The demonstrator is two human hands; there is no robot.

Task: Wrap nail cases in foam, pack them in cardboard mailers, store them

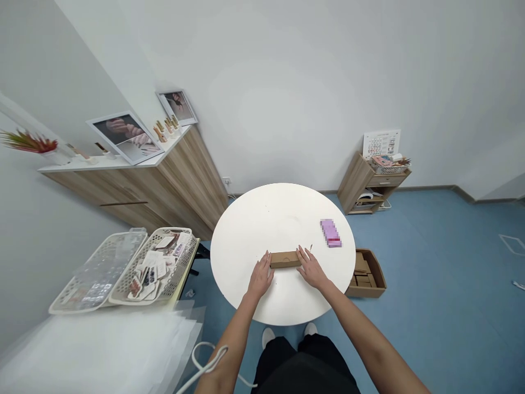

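A small, long brown cardboard box (285, 259) lies closed on the round white table (283, 205), near its middle front. My left hand (261, 276) is at the box's left end, with thumb and fingers against it. At the other end, my right hand (310, 269) holds the box the same way, fingers along the far corner and thumb nearer me. Right of my right hand lies a purple item (330, 233), blurred into blocks. A tiny dark object (310, 248) sits just beyond my right fingers.
On the floor right of the table stands an open carton (379, 282) with several small brown boxes. At left are white baskets (186, 262) of cards and packets, plastic sheets (94, 350) and a wooden cabinet (192, 175). A small shelf unit (350, 186) stands by the wall.
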